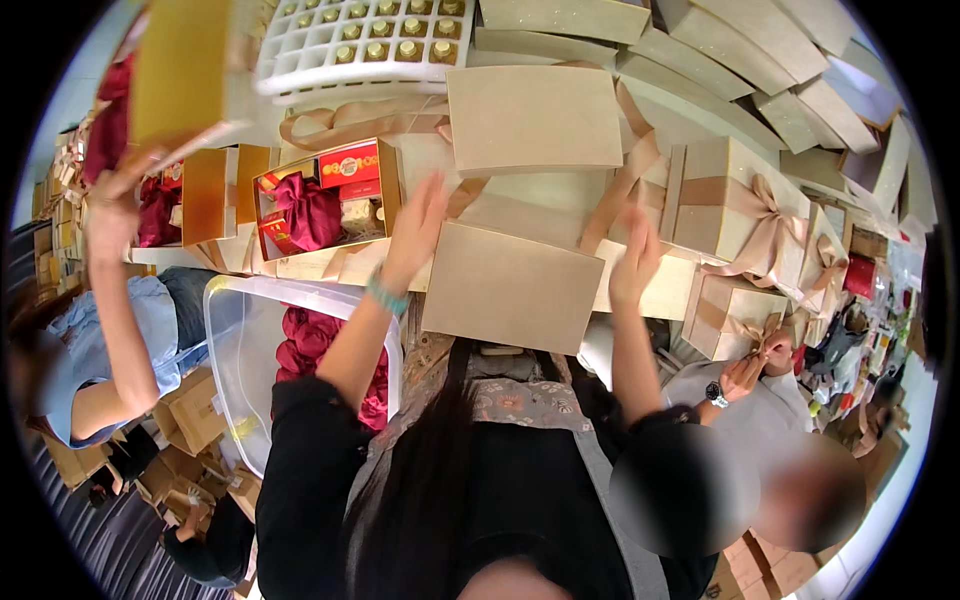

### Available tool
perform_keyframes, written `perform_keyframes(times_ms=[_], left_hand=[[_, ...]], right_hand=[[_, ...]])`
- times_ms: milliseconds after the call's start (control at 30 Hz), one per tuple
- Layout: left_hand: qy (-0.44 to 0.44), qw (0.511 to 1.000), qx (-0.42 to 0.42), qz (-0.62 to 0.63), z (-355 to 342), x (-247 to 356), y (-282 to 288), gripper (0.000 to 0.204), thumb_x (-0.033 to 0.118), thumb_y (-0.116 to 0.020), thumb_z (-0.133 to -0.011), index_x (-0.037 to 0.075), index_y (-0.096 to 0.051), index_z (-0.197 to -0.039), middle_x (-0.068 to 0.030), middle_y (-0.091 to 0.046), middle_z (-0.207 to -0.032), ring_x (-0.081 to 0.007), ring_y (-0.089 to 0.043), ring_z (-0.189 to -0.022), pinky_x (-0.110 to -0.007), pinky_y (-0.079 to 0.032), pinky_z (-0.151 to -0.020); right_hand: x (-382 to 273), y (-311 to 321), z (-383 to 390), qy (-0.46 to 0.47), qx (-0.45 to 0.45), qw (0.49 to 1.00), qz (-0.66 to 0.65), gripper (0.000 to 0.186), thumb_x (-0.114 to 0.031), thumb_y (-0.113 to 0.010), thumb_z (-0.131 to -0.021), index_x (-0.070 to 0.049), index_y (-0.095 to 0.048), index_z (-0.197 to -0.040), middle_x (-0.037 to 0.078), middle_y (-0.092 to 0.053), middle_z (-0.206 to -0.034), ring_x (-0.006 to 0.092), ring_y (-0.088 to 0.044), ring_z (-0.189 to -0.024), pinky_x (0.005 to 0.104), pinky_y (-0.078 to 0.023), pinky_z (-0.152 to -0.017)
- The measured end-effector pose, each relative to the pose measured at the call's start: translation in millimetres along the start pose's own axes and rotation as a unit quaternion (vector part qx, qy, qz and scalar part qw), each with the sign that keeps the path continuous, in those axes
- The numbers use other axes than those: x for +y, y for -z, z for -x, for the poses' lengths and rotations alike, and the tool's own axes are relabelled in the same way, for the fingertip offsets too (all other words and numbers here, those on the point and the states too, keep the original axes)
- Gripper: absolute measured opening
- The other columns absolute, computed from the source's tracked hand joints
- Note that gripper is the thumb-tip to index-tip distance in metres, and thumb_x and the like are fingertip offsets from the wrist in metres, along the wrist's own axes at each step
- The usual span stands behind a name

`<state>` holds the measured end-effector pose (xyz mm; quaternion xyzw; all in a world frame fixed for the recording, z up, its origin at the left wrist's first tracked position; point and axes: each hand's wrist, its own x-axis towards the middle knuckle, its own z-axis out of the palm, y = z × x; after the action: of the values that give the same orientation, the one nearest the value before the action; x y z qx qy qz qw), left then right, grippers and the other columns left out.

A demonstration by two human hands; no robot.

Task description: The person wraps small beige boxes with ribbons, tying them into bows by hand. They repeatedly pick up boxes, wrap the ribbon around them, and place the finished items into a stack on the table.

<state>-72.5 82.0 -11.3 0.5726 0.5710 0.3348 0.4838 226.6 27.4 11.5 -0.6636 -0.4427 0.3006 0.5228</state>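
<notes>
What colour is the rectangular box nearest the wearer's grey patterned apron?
Plain beige rectangular box, best seen in head view.

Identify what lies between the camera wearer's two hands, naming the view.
In the head view, the nearer beige box lies between the left hand and right hand; tan ribbon also shows there.

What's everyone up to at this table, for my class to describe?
The wearer's open left hand and right hand flank a beige box, neither visibly gripping it. Left, an open box holds a red pouch. Far left, a co-worker's hand holds up a gold box; right, another's hands work at a bow.
</notes>
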Motion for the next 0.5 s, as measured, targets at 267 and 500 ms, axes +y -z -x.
perform_keyframes(times_ms=[267,500], left_hand=[[0.194,0.954,-0.164,0.160,92,-52,-14,0.066,0.046,-0.038,-0.096,-0.002,-0.028,-0.140,-0.0131,-0.035,-0.143,-0.0211,-0.033,-0.132,-0.031,-0.026,-0.107],[0.308,0.869,-0.021,0.387,69,-116,-17,0.045,0.035,-0.043,-0.096,-0.001,-0.050,-0.123,-0.0114,-0.060,-0.114,-0.0238,-0.061,-0.098,-0.031,-0.050,-0.083]], right_hand=[[46,19,100,-0.352,-0.162,0.920,-0.054,0.072,-0.046,-0.053,-0.088,0.003,-0.032,-0.137,0.019,-0.037,-0.137,0.0270,-0.036,-0.125,0.0358,-0.029,-0.102],[130,18,71,-0.379,-0.010,0.925,0.001,0.053,-0.036,-0.054,-0.089,0.001,-0.047,-0.125,0.013,-0.060,-0.112,0.0218,-0.059,-0.095,0.0305,-0.045,-0.077]])
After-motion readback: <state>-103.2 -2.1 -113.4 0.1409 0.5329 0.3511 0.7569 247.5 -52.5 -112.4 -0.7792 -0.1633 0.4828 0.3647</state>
